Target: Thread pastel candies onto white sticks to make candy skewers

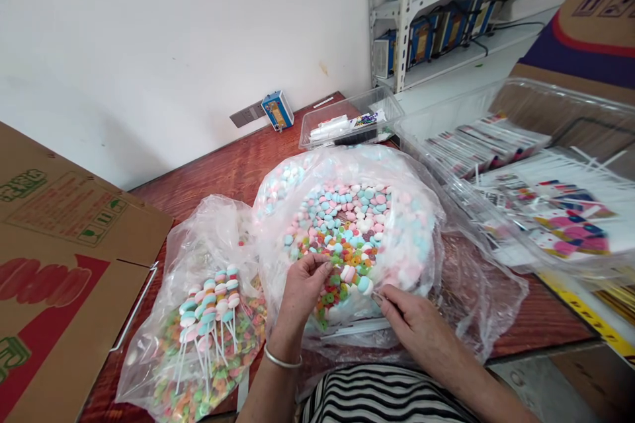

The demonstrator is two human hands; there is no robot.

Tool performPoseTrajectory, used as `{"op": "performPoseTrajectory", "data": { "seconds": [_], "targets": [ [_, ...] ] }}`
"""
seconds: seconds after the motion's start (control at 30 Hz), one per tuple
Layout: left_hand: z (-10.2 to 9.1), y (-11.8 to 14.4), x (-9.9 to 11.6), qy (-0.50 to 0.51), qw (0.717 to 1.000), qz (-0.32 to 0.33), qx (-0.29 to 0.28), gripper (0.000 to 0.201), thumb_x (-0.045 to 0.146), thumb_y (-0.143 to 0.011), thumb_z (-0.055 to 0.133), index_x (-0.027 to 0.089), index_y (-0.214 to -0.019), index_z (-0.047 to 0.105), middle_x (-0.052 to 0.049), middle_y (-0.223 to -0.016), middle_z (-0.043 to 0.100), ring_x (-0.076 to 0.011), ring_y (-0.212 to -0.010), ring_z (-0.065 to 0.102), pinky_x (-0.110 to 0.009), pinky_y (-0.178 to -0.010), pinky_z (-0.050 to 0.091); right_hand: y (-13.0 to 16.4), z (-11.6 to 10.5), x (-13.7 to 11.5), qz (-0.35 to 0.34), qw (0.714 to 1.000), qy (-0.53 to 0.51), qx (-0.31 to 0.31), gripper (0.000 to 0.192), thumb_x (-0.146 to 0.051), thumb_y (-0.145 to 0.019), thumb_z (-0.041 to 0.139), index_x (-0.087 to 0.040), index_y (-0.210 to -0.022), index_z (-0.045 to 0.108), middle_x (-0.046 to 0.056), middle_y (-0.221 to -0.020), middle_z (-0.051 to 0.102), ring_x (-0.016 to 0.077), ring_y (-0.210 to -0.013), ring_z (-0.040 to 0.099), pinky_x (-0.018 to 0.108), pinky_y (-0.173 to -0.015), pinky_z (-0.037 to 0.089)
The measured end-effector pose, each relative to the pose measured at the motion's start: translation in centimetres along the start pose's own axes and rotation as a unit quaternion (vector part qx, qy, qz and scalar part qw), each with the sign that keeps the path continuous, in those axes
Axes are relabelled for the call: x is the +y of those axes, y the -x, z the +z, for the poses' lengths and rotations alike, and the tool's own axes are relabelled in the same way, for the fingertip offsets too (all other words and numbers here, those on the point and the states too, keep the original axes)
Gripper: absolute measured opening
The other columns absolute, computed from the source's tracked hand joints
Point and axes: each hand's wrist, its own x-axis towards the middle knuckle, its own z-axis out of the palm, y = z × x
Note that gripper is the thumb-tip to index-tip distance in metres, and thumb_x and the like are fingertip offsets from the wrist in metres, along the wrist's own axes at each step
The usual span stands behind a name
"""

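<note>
My left hand [308, 285] is closed in a pinch over the open bag of candies. Facing it, my right hand [414, 317] pinches too, its fingertips close to a blue-and-white candy. Between them runs a short row of candies on a stick, the candy stick [349, 273], with pink, orange and blue pieces; its ends are mostly hidden by my fingers. Beneath lies a clear plastic bag [421, 195] holding pastel tablet candies [327, 201] and ring gummies [330, 297]. To the left, several finished-looking candy sticks [211, 304] rest on a second bag of ring gummies [173, 390].
A cardboard box [64, 244] stands at left. On the right is a large clear tray [446, 178] with printed packets and white sticks; a smaller clear tray [312, 139] sits behind the bag. A blue device [278, 111] stands by the wall, and a metal shelf [404, 20] is beyond.
</note>
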Motion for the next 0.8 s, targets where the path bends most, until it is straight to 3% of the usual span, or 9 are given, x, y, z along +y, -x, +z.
{"op": "performPoseTrajectory", "data": {
  "seconds": [0.1,0.3,0.8],
  "targets": [
    [0.27,0.24,0.67,0.028,0.999,0.017,-0.010,0.027,0.039,-0.071,0.075,0.015,-0.078,0.065,-0.001,-0.065,0.066,-0.0111,-0.058,0.059,-0.021,-0.056,0.045,-0.08,-0.04,-0.28,0.009,1.000,0.011,-0.009,0.028,-0.030,-0.093,0.033,-0.023,-0.073,0.051,0.003,-0.071,0.065,0.0207,-0.068,0.062,0.029,-0.061,0.039],
    [0.48,0.29,0.51,0.014,0.999,0.032,0.008,0.028,0.041,-0.068,0.077,0.016,-0.073,0.064,0.001,-0.059,0.062,-0.0122,-0.056,0.058,-0.023,-0.055,0.045,0.21,-0.19,-0.39,0.023,1.000,0.020,0.000,0.030,-0.033,-0.093,0.032,-0.024,-0.066,0.044,0.003,-0.065,0.061,0.0206,-0.065,0.060,0.029,-0.060,0.037],
    [0.29,0.46,0.11,0.094,0.995,-0.017,-0.025,0.035,0.041,-0.064,0.084,0.014,-0.077,0.066,-0.001,-0.065,0.066,-0.0113,-0.062,0.059,-0.022,-0.060,0.048,0.16,-0.28,-0.31,0.019,1.000,0.014,-0.013,0.030,-0.030,-0.093,0.033,-0.023,-0.067,0.046,0.002,-0.066,0.062,0.0197,-0.065,0.060,0.028,-0.059,0.037]
  ]
}}
